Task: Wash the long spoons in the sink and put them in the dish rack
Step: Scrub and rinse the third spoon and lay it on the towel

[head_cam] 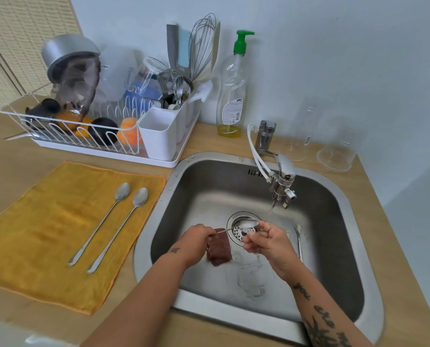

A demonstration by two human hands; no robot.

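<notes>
- The left hand (199,240) is over the floor of the sink (142,246), with its fingers curled round the thin handle of one long spoon (226,229).
- A brown mesh sponge (219,250) lies just under this hand. It seems to be gripped together with the handle, but the fingers hide the contact, so I cannot be sure.
- The right hand (266,242) pinches the bowl end of the same spoon, fingers bent around it, just above the round drain (239,233). So both hands are grasping it, and it lies nearly level between them.
- A fourth spoon (299,244) rests on the sink floor at the right of the right hand, bowl pointing away from the person.
- The tap (282,176) reaches over the basin – a thin stream of water appears to fall from it toward the drain.
- On the table (9,159), left of the sink, an orange cloth (46,234) is spread flat.
- Two more lie on this cloth side by side, not touching: the outer spoon (96,227) and the inner spoon (115,234) (both with the bowls toward the wall).
- Behind the cloth stands the white dish rack (104,152), loaded with dishes, and its cutlery holder (159,139) sits at the corner nearest the sink.
- A soap bottle (230,96) with a green pump stands by the wall, between rack and tap.
</notes>
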